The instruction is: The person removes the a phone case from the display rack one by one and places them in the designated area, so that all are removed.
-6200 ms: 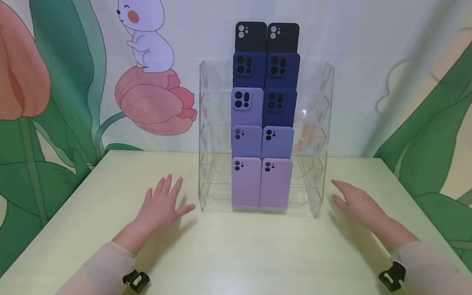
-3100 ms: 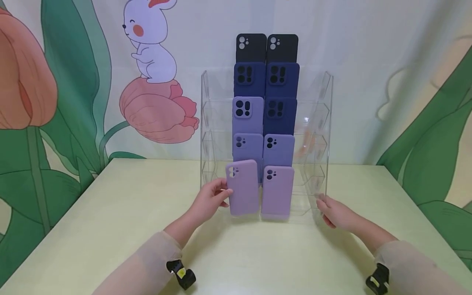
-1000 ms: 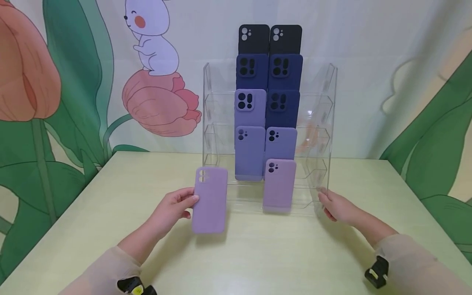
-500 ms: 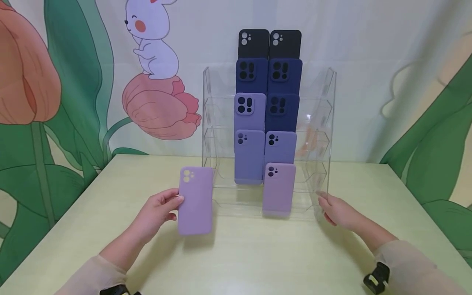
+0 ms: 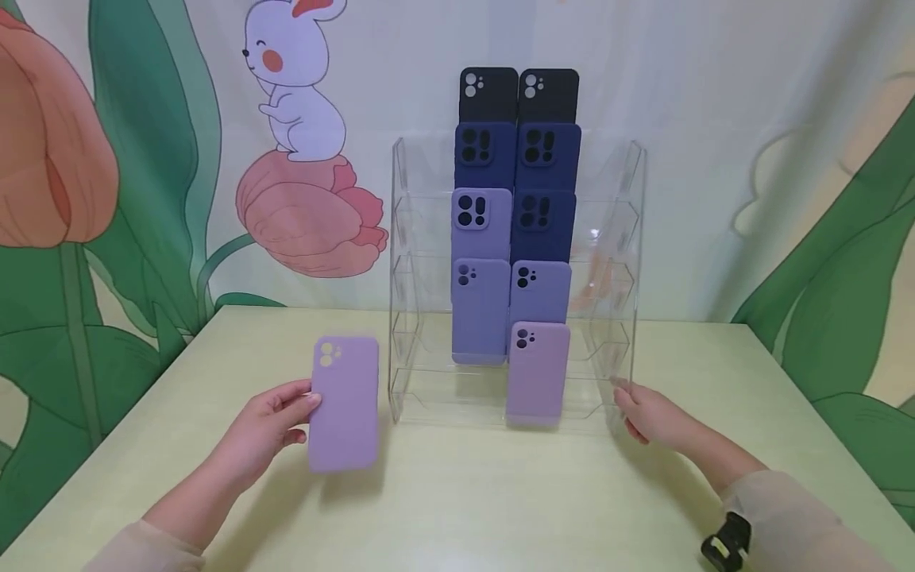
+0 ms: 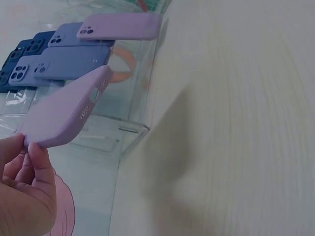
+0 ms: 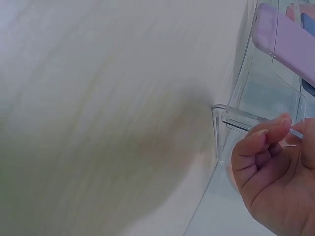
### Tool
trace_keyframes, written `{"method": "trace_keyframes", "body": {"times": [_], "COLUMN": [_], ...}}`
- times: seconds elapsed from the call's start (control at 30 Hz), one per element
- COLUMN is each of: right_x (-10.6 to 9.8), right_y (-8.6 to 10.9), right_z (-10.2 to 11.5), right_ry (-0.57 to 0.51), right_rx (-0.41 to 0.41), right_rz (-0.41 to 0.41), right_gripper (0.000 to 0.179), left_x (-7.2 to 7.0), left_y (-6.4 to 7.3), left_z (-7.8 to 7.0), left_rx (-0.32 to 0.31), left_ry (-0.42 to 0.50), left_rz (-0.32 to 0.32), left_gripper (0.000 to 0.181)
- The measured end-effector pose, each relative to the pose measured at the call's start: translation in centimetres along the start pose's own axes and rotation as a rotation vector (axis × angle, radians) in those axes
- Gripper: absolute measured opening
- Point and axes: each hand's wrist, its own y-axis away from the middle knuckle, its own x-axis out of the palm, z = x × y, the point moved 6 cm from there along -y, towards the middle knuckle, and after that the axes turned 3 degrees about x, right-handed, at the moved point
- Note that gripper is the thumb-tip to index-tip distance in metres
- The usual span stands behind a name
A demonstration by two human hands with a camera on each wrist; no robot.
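My left hand [image 5: 307,409] pinches a light purple phone case [image 5: 344,403] by its left edge and holds it upright just above the table, left of a clear acrylic rack [image 5: 622,238]. In the left wrist view the case [image 6: 66,110] juts out from my fingertips [image 6: 29,150] toward the rack [image 6: 125,132]. My right hand [image 5: 627,407] grips the rack's lower right front corner, and the right wrist view shows its curled fingers [image 7: 268,135] on the clear edge [image 7: 231,118]. A matching pinkish-purple case [image 5: 538,372] stands in the bottom tier. The slot to its left is bare.
Higher tiers hold periwinkle cases [image 5: 480,310], navy cases [image 5: 546,155] and black cases [image 5: 488,94] in two columns. The rack stands on a pale yellow-green table [image 5: 500,500] against a wall printed with a rabbit and tulips.
My left hand lifted the light purple case out of the bottom left slot and carried it left, away from the rack. My right hand moved to the rack's right corner and stays there.
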Motion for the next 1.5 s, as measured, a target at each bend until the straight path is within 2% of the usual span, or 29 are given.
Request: {"method": "trace_keyframes", "body": {"times": [0.2, 0.43, 0.8, 1.1, 1.5], "right_x": [0.2, 0.1, 0.0, 0.1, 0.1], "right_y": [0.2, 0.2, 0.2, 0.2, 0.0], "right_z": [-0.4, -0.5, -0.7, -0.5, -0.4], "right_ry": [0.015, 0.006, 0.016, 0.010, 0.009], "right_rx": [0.023, 0.008, 0.014, 0.001, -0.017], "right_rz": [0.012, 0.012, 0.012, 0.022, 0.022], "right_gripper": [0.050, 0.050, 0.049, 0.053, 0.052], "left_x": [-1.3, -2.5, -4.3, -6.0, -7.7], "left_y": [0.7, 1.0, 1.1, 1.4, 2.1], "left_z": [0.4, 1.0, 0.7, 1.4, 2.6], "left_rx": [-0.016, -0.038, -0.044, -0.077, -0.069], "left_ry": [-0.027, -0.028, -0.115, -0.185, -0.254], "left_rz": [-0.002, -0.022, -0.006, -0.017, -0.025], "left_gripper": [0.053, 0.054, 0.059, 0.064, 0.062]}}
